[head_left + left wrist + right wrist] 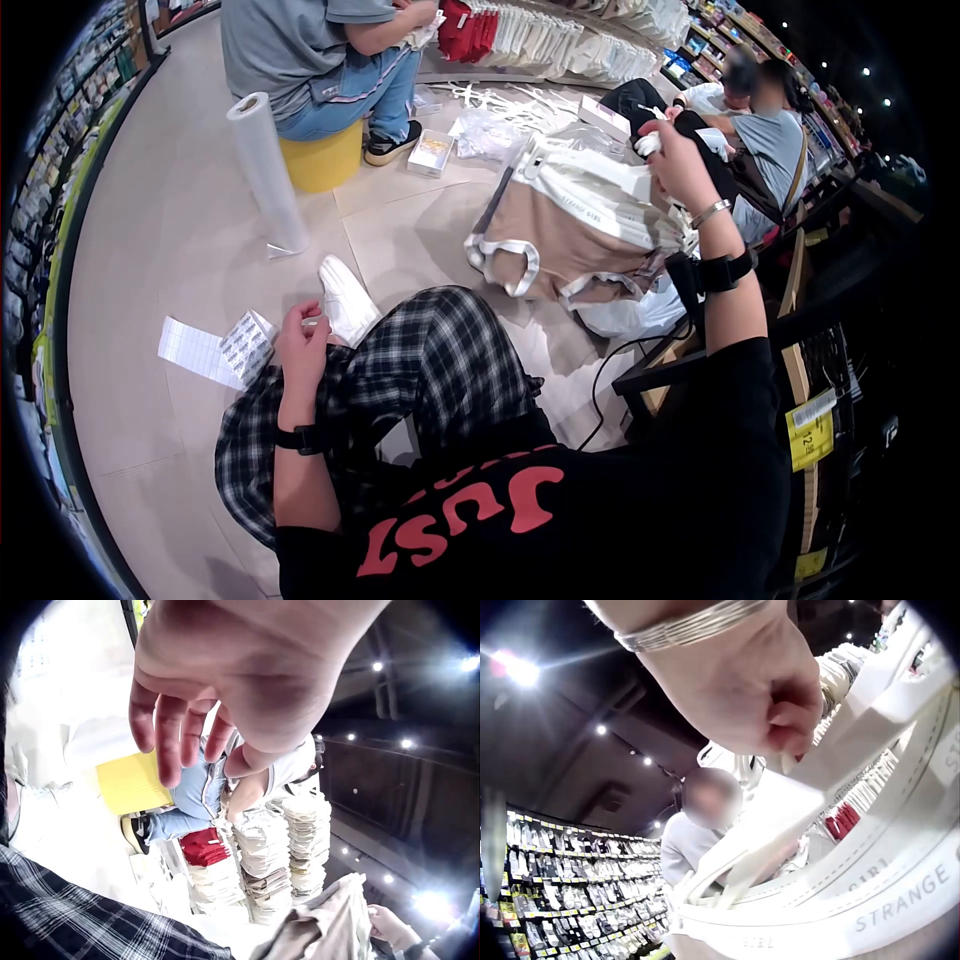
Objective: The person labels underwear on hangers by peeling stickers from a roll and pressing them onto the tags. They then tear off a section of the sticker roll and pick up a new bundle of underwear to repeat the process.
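Raised at the right, my right hand (683, 168) grips the white plastic hangers (855, 750) of a bunch of underpants (585, 235). The pants are brown with white trim, and their white waistbands (900, 907) carry the print "STRANGE GIRL". They hang in a thick stack below the hand, over the floor. My left hand (303, 340) hovers by my left knee with its fingers loosely bent and nothing in them. In the left wrist view the palm of this left hand (232, 682) faces the camera, its fingers hanging down.
Label sheets (200, 352) lie on the floor at left, near a standing roll of clear film (265, 165). Ahead, a person sits on a yellow stool (322, 162) beside a small box (431, 153) and loose white hangers (505, 108). Another person sits at back right. A dark shelf with a price tag (810, 432) borders my right.
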